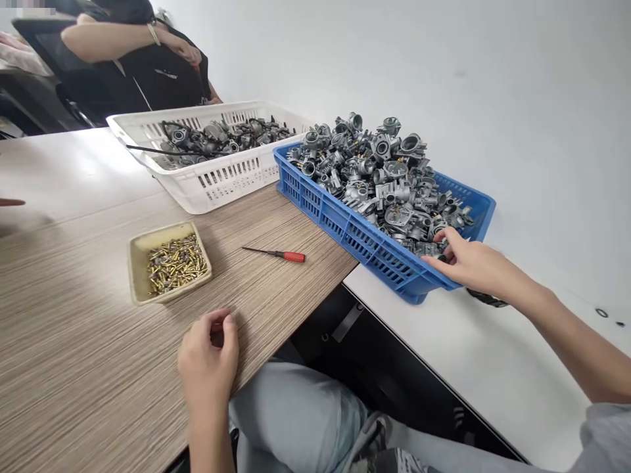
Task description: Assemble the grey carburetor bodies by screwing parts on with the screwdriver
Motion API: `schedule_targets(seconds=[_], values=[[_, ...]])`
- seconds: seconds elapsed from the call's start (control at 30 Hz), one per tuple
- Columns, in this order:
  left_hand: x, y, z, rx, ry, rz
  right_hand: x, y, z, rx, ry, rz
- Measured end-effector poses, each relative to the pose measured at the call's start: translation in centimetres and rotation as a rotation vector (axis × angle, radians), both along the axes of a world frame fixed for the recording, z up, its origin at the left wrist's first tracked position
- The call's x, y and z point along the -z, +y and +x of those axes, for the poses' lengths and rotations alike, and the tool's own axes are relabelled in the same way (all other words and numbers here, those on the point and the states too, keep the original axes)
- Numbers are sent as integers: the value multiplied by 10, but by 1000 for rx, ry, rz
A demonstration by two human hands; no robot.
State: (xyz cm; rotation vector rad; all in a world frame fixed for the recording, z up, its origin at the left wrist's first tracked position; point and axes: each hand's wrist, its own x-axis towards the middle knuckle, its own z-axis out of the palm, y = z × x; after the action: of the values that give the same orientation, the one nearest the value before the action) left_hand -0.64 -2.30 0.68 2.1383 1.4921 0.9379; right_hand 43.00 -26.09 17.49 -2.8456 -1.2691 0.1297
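At the near right end of a blue crate (340, 213), my right hand (461, 259) has its thumb by the rim and its fingers curled at a grey metal carburetor body (428, 249). A dark bit shows between thumb and fingers; the fingertips are partly hidden. Many similar carburetor bodies (389, 177) are heaped in that crate. My left hand (210, 348) rests on the wooden tabletop with loosely curled fingers, thumb close to the forefinger, and nothing visible inside. Beyond it lie a red-handled screwdriver (294, 257) and a cream tray (134, 279) of small brass parts (177, 264).
A white crate (190, 190) of carburetors with black hoses stands behind the tray. Across the table sits a person in dark clothing (162, 79); fingertips (10, 202) show at the left edge. Below the blue crate is a white surface (513, 368) with small black rings.
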Motion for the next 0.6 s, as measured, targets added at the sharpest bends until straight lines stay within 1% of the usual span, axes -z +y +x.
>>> schedule_targets(seconds=[0.1, 0.27, 0.33, 0.4, 0.43, 0.5, 0.57, 0.6], values=[[0, 0, 1, 7, 0, -1, 1, -3, -2, 13, 2, 44], [-1, 0, 0, 20, 2, 0, 3, -2, 0, -14, 35, 153], [-1, 0, 0, 19, 3, -1, -3, -2, 3, 22, 2, 176], [-1, -1, 0, 19, -3, -3, -17, -4, 6, 108, -44, 231], [0, -1, 0, 20, -6, -5, -26, -7, 7, 155, -53, 284], [0, -1, 0, 21, -8, -9, -44, -14, 4, 206, -37, 450], [1, 0, 1, 18, -8, -13, -55, -21, -11, 176, 31, 674], [1, 1, 2, 14, -19, -19, -55, -22, -23, 139, 94, 784]])
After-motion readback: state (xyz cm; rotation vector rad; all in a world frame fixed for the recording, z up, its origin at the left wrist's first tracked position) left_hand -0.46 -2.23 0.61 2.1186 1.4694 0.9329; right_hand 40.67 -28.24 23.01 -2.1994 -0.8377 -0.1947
